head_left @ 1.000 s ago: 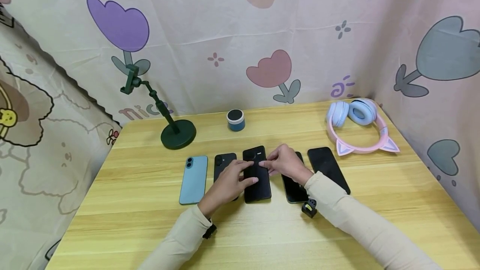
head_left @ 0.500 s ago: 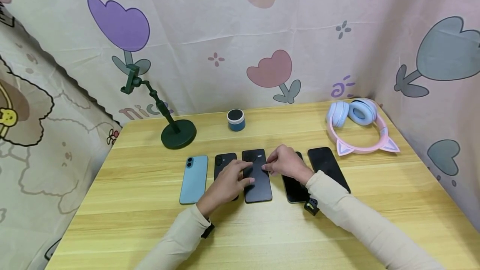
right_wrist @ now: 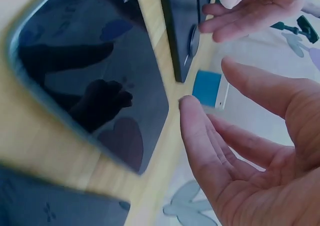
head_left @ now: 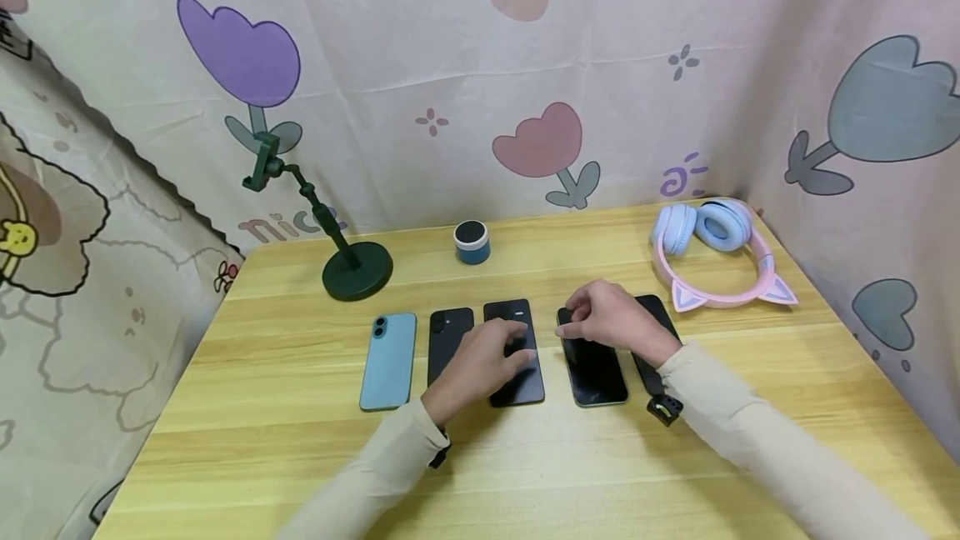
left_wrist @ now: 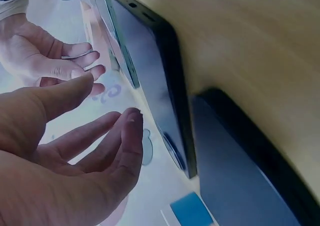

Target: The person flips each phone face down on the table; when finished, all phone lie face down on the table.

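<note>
Several phones lie in a row on the wooden table. My left hand (head_left: 480,365) hovers above a dark phone (head_left: 517,390) in the middle, its fingers relaxed and bent, with a gap between thumb and fingers. Left of it lie a black phone (head_left: 447,336) with its camera side up and a light blue phone (head_left: 387,365). My right hand (head_left: 615,319) is over a phone with a glossy black screen (head_left: 596,377), thumb and fingers apart, holding nothing. Its forearm partly covers the rightmost black phone (head_left: 660,319). Both wrist views show the hands clear of the phones.
Behind the row stand a dark green phone stand (head_left: 357,271) and a small blue and white jar-like object (head_left: 472,242). Pink and blue cat-ear headphones (head_left: 720,298) lie at the back right. A printed cloth (head_left: 375,40) hangs along the table's back edge.
The middle phone slid slightly nearer and lies straighter under my hands. My right hand then left its edge and moved right, over the glossy phone. My left hand shifted slightly right.
</note>
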Motion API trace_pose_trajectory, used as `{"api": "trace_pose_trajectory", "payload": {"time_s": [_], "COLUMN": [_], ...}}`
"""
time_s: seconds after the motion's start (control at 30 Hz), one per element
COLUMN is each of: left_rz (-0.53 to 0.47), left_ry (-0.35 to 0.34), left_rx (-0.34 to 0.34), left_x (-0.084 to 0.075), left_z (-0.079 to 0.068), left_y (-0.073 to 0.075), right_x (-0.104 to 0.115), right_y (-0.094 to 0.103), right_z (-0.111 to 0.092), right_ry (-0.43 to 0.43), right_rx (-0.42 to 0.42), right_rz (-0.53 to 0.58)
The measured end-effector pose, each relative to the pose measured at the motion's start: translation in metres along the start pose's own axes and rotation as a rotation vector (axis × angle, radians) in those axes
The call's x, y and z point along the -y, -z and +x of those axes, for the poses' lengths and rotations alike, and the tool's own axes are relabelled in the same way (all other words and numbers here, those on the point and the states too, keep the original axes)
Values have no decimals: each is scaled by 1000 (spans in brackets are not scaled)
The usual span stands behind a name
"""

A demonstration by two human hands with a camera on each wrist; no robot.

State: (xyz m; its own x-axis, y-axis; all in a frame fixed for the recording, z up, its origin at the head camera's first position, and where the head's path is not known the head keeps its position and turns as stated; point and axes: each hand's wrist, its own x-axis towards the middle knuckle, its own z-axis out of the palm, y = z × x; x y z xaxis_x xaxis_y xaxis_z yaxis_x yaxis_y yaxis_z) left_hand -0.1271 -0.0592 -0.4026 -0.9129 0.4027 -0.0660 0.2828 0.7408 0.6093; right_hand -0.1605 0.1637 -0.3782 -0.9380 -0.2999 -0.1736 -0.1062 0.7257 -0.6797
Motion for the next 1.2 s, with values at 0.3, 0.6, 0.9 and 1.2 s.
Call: {"api": "trace_pose_trajectory", "payload": {"time_s": [0.3, 0.6, 0.9, 1.2], "left_rz": [92, 164, 176, 100], "left_ry": [-94, -134, -91, -27], "left_rx": [34, 97, 134, 107], "left_x": [-7, -11, -19, -20], "left_z": [21, 31, 34, 32], "left_y": [-17, -29, -37, -35], "right_x": [-17, -34, -39, -36], "right_y": [10, 8, 2, -3], "right_z": [-14, -20, -19, -14], "right_ry": [-43, -30, -55, -77], "right_rx": [-19, -41, -29, -34], "right_rz": [-139, -170, -149, -134]}}
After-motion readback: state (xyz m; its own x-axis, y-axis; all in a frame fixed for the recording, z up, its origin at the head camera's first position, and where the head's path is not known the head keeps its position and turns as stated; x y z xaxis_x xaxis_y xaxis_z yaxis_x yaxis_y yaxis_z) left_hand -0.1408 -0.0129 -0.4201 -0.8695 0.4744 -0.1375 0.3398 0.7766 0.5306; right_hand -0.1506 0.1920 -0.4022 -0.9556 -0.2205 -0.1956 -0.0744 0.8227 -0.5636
